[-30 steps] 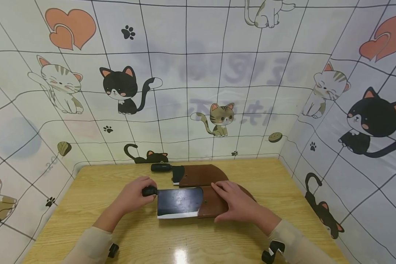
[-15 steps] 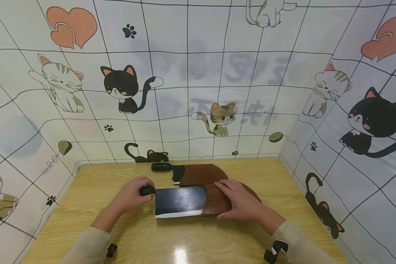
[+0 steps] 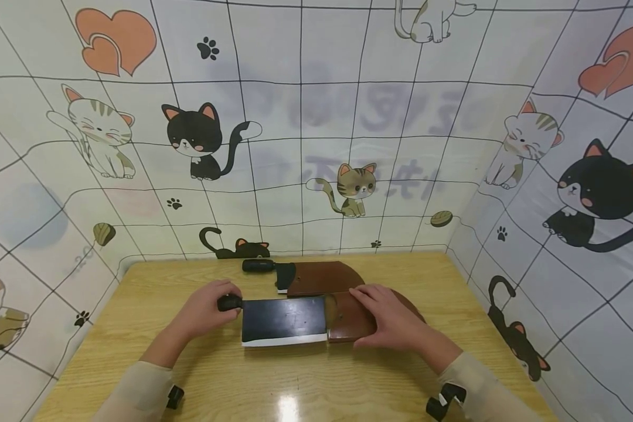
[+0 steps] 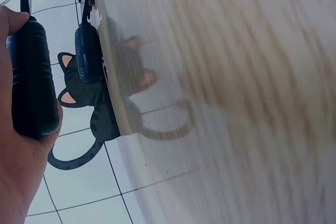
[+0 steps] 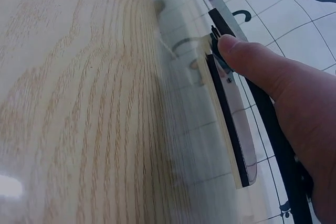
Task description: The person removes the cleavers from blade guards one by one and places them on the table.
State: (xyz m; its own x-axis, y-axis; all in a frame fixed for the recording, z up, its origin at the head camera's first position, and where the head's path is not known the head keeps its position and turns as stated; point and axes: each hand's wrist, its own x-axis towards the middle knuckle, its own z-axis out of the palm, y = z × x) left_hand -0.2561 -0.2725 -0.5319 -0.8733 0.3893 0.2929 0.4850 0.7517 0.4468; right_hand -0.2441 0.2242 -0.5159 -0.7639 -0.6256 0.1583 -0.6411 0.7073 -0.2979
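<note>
My left hand (image 3: 206,308) grips the black handle (image 4: 34,77) of a cleaver. Its broad dark blade (image 3: 285,321), pale along the lower edge, is bare and points right. My right hand (image 3: 390,319) holds a brown leather sheath (image 3: 348,322) across its width, with fingers at the upper edge and thumb at the lower one. The sheath's mouth sits right at the blade's far end, with a thin gap showing low down. In the right wrist view the thumb (image 5: 252,61) presses along the edge-on sheath; the other fingers are hidden behind it.
A second cleaver lies farther back on the wooden table (image 3: 295,375), its black handle (image 3: 258,266) to the left and its blade mostly inside a brown sheath (image 3: 319,276). Behind and at both sides hangs a cat-printed cloth (image 3: 295,117).
My left hand has drawn the cleaver leftward while the right hand has shifted the sheath to the right. The blade, partly covered before, now shows out to its far end.
</note>
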